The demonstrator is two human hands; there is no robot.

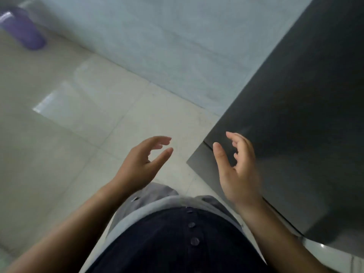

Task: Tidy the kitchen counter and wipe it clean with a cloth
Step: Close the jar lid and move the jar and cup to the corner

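The view points down at a pale tiled floor, and the picture is blurred. My left hand (141, 164) hovers in front of my body with fingers spread and nothing in it. My right hand (239, 172) is raised beside it, fingers apart and empty, in front of the lower corner of a tall dark grey cabinet or appliance (299, 119). No cloth and no counter top are in view.
A grey-blue tiled wall (167, 46) runs across the back. A purple bin-like container (25, 30) stands on the floor at the far left by the wall. The beige floor (69, 125) spreads out on the left. My dark buttoned shirt fills the bottom.
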